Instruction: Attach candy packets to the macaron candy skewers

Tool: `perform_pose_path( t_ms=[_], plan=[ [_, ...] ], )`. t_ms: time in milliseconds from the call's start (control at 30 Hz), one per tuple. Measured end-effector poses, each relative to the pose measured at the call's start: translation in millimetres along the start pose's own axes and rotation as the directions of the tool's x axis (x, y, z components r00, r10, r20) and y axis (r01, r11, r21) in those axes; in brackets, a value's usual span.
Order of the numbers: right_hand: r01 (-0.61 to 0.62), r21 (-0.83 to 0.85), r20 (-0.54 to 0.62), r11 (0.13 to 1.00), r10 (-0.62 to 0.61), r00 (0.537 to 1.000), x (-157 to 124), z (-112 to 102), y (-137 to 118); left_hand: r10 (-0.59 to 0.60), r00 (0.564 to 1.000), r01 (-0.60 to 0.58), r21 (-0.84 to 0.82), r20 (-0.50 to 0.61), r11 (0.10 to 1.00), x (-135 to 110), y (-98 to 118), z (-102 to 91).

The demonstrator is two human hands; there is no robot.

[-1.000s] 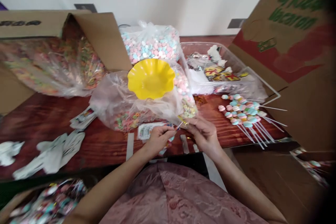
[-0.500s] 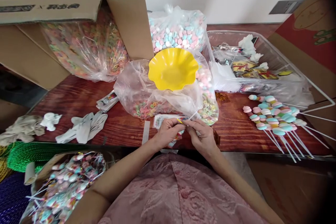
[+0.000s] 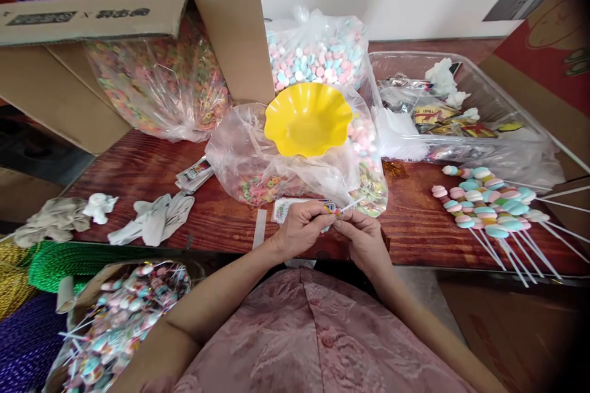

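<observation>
My left hand (image 3: 300, 228) and my right hand (image 3: 364, 236) meet at the table's near edge, fingers pinched together. Between them runs a thin white stick (image 3: 349, 205) with small coloured candy rings at the fingertips. Just beyond the hands lies a clear bag of candy rings (image 3: 258, 181) with a yellow fluted bowl (image 3: 307, 118) resting on top. To the right on the wood lies a pile of finished marshmallow skewers (image 3: 483, 206).
A cardboard box with a bag of ring candy (image 3: 157, 83) stands at the back left, a bag of pastel marshmallows (image 3: 318, 52) behind the bowl, a clear tray (image 3: 479, 141) of wrappers at the right. White gloves (image 3: 154, 224) lie left. A box of wrapped skewers (image 3: 115, 319) sits lower left.
The view swung left and down, then steadied. Both hands stayed together at the table edge, working the stick; the fingers have drawn closer around it.
</observation>
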State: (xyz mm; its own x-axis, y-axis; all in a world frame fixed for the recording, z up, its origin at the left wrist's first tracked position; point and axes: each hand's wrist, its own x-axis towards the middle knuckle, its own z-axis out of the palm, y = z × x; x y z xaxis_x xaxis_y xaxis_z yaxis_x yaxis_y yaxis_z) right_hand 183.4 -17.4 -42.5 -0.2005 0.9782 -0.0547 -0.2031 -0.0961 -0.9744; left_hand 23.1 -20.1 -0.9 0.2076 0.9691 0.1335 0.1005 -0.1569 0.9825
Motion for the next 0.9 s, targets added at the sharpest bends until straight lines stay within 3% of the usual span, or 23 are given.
perform_pose_path(
  t_ms=[133, 200, 233, 267, 300, 367, 400, 433, 467, 500, 567, 667, 767, 900],
  plan=[
    [-0.004, -0.098, 0.232, 0.995, 0.027, 0.972, 14.9, -14.5, -14.7, 0.085, 0.99, -0.107, 0.209, 0.112, 0.972, 1.9, 12.9, -5.3],
    [0.143, -0.225, 0.315, 0.964, -0.067, 0.947, 17.5, -19.7, -26.1, 0.01, 0.983, -0.047, 0.202, 0.183, 0.978, 4.1, 16.5, -10.3],
    [0.295, -0.321, 0.38, 0.9, -0.162, 0.91, 17.0, -21.6, -32.1, -0.06, 0.974, 0.026, 0.156, 0.219, 0.987, 5.3, 17.3, -13.0],
    [0.485, -0.401, 0.465, 0.777, -0.283, 0.839, 15.5, -23.1, -37.8, -0.15, 0.952, 0.13, 0.092, 0.268, 0.987, 6.2, 17.6, -15.8],
    [0.67, -0.442, 0.564, 0.596, -0.397, 0.724, 13.0, -24.2, -42.9, -0.249, 0.91, 0.256, 0.022, 0.33, 0.966, 6.7, 17.6, -18.5],
    [0.898, -0.383, 0.73, 0.218, -0.525, 0.438, 6.8, -25.3, -50.8, -0.419, 0.768, 0.513, -0.074, 0.485, 0.855, 6.4, 16.7, -22.6],
    [0.945, -0.316, 0.783, 0.085, -0.539, 0.31, 3.7, -25.3, -53.5, -0.468, 0.683, 0.611, -0.086, 0.562, 0.787, 5.7, 15.9, -24.0],
    [0.969, -0.247, 0.819, -0.005, -0.535, 0.206, 1.0, -25.0, -55.4, -0.491, 0.603, 0.678, -0.079, 0.629, 0.731, 4.9, 14.9, -25.0],
    [0.981, -0.186, 0.846, -0.054, -0.517, 0.132, -1.1, -24.4, -56.8, -0.495, 0.536, 0.718, -0.06, 0.684, 0.694, 4.2, 13.8, -25.6],
    [0.988, -0.137, 0.865, -0.068, -0.494, 0.086, -2.6, -23.4, -57.7, -0.487, 0.482, 0.737, -0.037, 0.728, 0.675, 3.8, 12.6, -26.0],
    [0.996, -0.072, 0.889, -0.055, -0.457, 0.039, -3.5, -20.9, -58.9, -0.466, 0.399, 0.746, 0.016, 0.79, 0.666, 4.2, 10.3, -26.7],
    [0.996, -0.073, 0.904, -0.044, -0.425, 0.048, -2.4, -16.8, -59.1, -0.449, 0.314, 0.738, 0.083, 0.837, 0.67, 6.3, 8.7, -27.0],
    [0.995, -0.087, 0.906, -0.052, -0.42, 0.057, -1.0, -13.0, -57.7, -0.425, 0.285, 0.722, 0.099, 0.859, 0.685, 7.1, 8.9, -24.5],
    [0.993, -0.094, 0.927, -0.073, -0.37, 0.06, -2.1, -7.7, -57.4, -0.395, 0.283, 0.679, 0.109, 0.874, 0.726, 10.1, 4.7, -26.0]
  ],
)
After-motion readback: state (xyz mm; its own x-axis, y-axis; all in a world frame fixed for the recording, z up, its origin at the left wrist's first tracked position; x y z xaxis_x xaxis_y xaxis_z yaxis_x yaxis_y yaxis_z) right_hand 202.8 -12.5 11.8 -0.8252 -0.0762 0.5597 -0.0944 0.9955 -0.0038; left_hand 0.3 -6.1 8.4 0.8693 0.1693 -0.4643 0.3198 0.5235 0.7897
